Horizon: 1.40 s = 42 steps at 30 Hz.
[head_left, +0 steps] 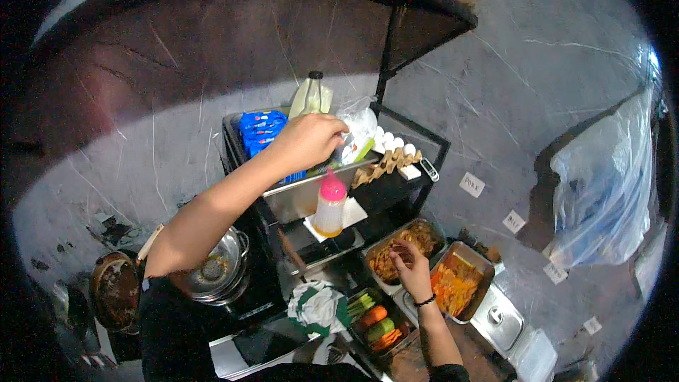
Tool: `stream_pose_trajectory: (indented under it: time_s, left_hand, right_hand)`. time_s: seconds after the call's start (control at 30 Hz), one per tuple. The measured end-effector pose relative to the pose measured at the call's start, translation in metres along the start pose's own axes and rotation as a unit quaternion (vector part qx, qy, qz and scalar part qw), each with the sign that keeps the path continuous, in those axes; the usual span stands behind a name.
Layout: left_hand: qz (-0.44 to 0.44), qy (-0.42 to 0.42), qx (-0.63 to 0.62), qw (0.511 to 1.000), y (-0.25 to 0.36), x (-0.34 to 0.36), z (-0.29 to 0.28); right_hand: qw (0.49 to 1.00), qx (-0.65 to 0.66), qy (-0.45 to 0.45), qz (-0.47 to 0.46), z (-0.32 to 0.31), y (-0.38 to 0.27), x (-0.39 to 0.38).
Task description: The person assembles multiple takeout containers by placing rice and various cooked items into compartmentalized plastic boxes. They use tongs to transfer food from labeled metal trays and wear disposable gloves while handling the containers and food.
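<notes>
My left hand [317,140] reaches over the upper steel tray [296,199], beside a white plastic bag [359,127], a bottle [313,93] and blue packets [260,130]; its fingers are curled, their contents hidden. Below stands a squeeze bottle [330,213] with a pink top. My right hand [416,272], fingers curved but apart and empty, hovers over a steel container of browned food [385,255]. Orange food [449,290] fills the container to its right. Cut vegetables [375,320] sit below in another tray.
A lidded pan [221,262] and dark frying pan [115,290] occupy the left. A black shelf frame [438,158] carries eggs [396,146]. A crumpled cloth [315,308] lies centrally, a steel lid [498,317] lower right. A plastic bag [601,191] hangs on the right wall.
</notes>
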<state>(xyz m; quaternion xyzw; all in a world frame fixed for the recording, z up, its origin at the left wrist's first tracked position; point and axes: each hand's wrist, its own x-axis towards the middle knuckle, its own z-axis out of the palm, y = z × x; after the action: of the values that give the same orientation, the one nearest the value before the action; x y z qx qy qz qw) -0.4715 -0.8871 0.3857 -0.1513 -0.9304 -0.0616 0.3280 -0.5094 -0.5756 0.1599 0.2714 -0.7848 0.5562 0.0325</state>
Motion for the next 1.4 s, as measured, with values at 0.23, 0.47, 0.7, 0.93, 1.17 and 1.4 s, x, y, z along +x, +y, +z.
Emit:
stream_pose_trajectory:
  time_s: [0.23,0.47,0.7,0.93,1.17,1.4]
  left_hand:
    - [-0.056,-0.152,-0.004,0.987,-0.045,0.072,0.069]
    - [-0.088,-0.095,0.005,0.992,-0.049,0.085,0.028]
    - [-0.082,-0.073,-0.035,0.993,-0.032,0.081,0.032]
    - [-0.165,-0.034,-0.285,0.944,-0.044,0.061,0.02]
    - [-0.167,-0.002,-0.204,0.965,-0.025,0.047,0.042]
    - [-0.145,0.066,-0.298,0.941,-0.03,0.043,0.051]
  right_hand:
    - [0.994,-0.043,-0.033,-0.099,-0.052,-0.027,0.01]
    - [0.982,0.029,-0.085,-0.167,-0.055,-0.047,0.069]
    - [0.941,0.002,0.033,-0.336,0.001,-0.113,0.19]
    - [0.938,0.002,0.045,-0.343,0.058,-0.133,0.23]
    - [0.965,0.192,0.014,-0.178,0.05,-0.121,0.257]
    - [0.949,-0.051,0.044,-0.308,0.046,-0.143,0.239]
